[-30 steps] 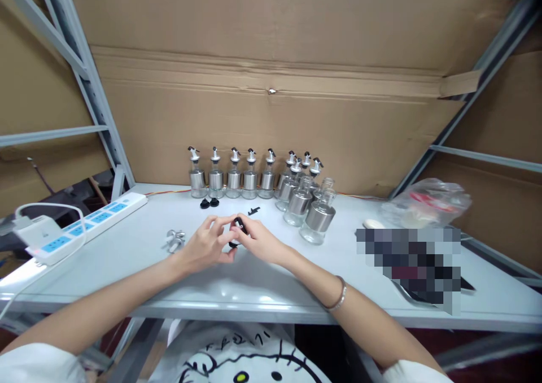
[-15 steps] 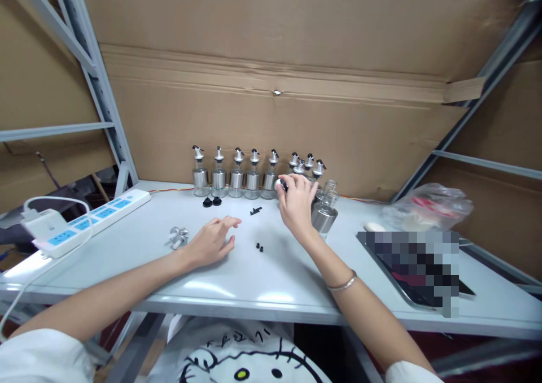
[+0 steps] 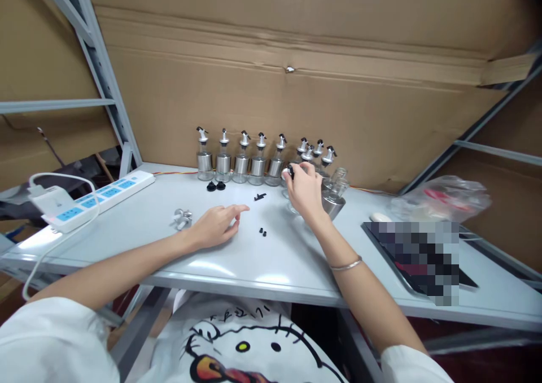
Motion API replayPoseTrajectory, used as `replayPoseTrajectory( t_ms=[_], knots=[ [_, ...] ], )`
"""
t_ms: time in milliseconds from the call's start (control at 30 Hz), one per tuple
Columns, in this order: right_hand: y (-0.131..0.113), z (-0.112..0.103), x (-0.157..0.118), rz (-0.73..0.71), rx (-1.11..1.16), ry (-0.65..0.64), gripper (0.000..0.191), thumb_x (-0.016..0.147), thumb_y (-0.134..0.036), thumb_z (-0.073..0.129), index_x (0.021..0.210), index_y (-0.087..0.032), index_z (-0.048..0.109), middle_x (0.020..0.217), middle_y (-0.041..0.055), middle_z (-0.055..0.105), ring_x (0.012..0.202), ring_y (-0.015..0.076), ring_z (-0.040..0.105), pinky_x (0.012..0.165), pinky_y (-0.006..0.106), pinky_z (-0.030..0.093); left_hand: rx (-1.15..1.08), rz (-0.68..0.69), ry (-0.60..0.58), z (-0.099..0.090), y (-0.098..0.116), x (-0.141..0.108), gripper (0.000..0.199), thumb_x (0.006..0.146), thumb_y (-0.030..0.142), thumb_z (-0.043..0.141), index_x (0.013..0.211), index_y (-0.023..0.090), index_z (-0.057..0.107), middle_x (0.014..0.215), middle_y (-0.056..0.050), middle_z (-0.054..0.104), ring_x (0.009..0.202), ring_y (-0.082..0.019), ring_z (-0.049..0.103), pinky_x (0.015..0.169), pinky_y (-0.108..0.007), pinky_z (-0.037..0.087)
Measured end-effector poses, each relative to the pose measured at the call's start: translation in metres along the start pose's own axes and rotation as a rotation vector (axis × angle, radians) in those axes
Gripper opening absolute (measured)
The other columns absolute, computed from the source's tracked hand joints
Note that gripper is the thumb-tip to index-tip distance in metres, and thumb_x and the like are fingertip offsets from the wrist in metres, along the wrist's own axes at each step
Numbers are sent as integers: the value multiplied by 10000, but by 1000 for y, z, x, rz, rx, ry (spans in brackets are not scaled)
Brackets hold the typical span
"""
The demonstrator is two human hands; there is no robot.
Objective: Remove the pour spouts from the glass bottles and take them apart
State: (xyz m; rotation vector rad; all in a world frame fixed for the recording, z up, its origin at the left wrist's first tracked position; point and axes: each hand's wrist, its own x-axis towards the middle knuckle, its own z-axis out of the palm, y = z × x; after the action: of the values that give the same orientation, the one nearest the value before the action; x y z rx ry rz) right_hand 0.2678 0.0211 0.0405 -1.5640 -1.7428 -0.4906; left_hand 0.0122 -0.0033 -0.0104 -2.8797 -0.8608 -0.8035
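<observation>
Two caps (image 3: 221,186) and two plugs (image 3: 265,234) lie on the desk (image 3: 288,259); the right hand (image 3: 305,190), reaching far, pinches a spout (image 3: 287,174); the left hand (image 3: 217,225), empty, points right.

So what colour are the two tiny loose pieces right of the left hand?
Both tiny pieces are black; the head view shows them best.

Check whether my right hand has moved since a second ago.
Yes: judged against the power strip, your right hand has moved farther right and back, toward the bottles.
</observation>
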Motion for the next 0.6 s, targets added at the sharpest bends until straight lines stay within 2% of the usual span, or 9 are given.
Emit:
replayPoseTrajectory(
  t_ms=[133, 233, 400, 500, 600],
  knots=[
    [-12, -4, -3, -45, 62, 27, 371, 957, -347, 353, 1143, -133, 591, 1072, 179, 643, 1119, 301, 497, 916, 495, 392, -15, -31, -14, 1, -1, 0, 390, 845, 156, 412, 1233, 182, 396, 896, -5, 661, 570, -120, 564, 675, -275, 465],
    [-13, -3, -3, -77, 129, 11, 385, 948, -358, 369, 1132, -107, 595, 1071, 190, 623, 1121, 301, 507, 912, 471, 427, -19, -43, -31, 2, -2, 0, 393, 848, 164, 416, 1240, 181, 395, 904, -12, 663, 591, -126, 580, 682, -278, 470],
    [-15, -1, -3, -172, 361, -22, 396, 945, -392, 360, 1095, -106, 589, 1146, 193, 596, 1220, 266, 485, 1039, 423, 398, -42, -83, -36, 4, -3, -1, 404, 855, 176, 424, 1256, 195, 382, 950, -23, 653, 652, -133, 613, 734, -296, 490],
    [-24, -7, -8, -166, 496, -65, 378, 946, -416, 347, 1118, -158, 564, 1235, 162, 588, 1282, 239, 465, 1069, 425, 378, -74, -118, -9, 5, -3, 0, 403, 872, 244, 457, 1263, 185, 376, 1053, -69, 628, 846, -180, 642, 827, -346, 503],
    [-37, -12, -16, -159, 661, -125, 372, 956, -450, 322, 1164, -219, 527, 1331, 123, 563, 1343, 227, 418, 1086, 438, 353, -108, -142, -3, 7, -3, 2, 528, 857, 374, 541, 1299, 149, 360, 1258, -164, 545, 1175, -270, 541, 998, -445, 438]
  ],
)
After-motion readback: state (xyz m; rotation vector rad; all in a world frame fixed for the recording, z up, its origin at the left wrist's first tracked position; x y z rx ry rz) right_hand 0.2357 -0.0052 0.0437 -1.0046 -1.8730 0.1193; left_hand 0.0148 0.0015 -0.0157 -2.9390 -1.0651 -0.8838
